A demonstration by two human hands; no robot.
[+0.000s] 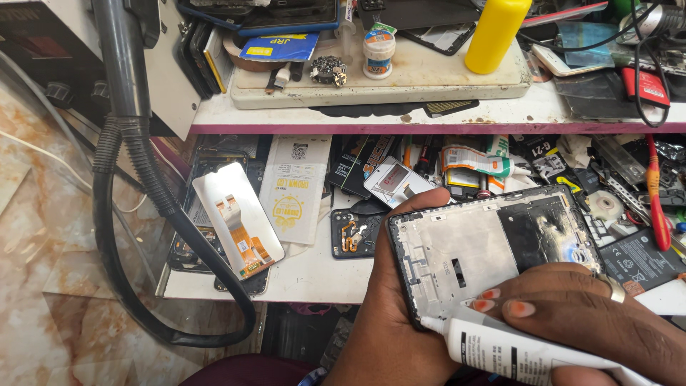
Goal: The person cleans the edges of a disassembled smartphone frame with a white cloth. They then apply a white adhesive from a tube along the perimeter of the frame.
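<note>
the phone frame [493, 246] at lower right shows dull, scuffed silver metal inside a matt black plastic rim. the glue tube [529, 350] below it is smooth white plastic. the hose [136, 214] at left is ribbed grey rubber.

The phone frame [493, 246] lies open side up in my grip, tilted, its long side running left to right above the cluttered bench; its rim is black, its left part bare silver metal with small cut-outs, its right part dark with shiny smears; the white glue tube [532, 350] slants below it, black-printed, its nozzle touching the frame's lower left corner.
</note>
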